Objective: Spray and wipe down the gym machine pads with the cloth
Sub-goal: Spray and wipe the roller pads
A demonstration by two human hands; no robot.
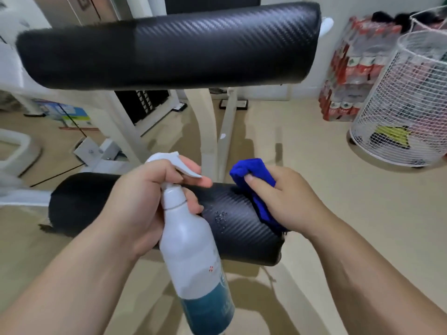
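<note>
1. Although it stands above and behind the lower pad [242,228], the upper pad [169,44] is laid parallel to it, with its long axis from left to right. Firm foam under ribbed black vinyl is judged likely, so hard pressing should be tolerated.
2. Lower pad: a black roller whose long axis runs left to right, its right end slightly nearer the person. Its ribbed skin is judged slippery once wetted.
3. Spray bottle [191,250]: held in front of the lower pad's middle and tilted, with the base towards the person and the spray head over the pad's top. The nozzle appears directed away from the person. Rigid, light plastic is judged; how full it is cannot be told. The neck below the trigger is the natural hold.
4. Left hand [145,201]: wrapped round the bottle's neck, with the forefinger laid along the trigger.
5. Right hand [285,201]: clenched round the cloth [251,175] near the lower pad's right end.
6. Cloth: blue, bunched into a wad and touching the lower pad's upper right surface. It is judged soft, limp and absorbent, and best gripped bunched.
7. Droplets [221,215]: scattered on the lower pad's top, between bottle and cloth, not yet wiped.
</note>
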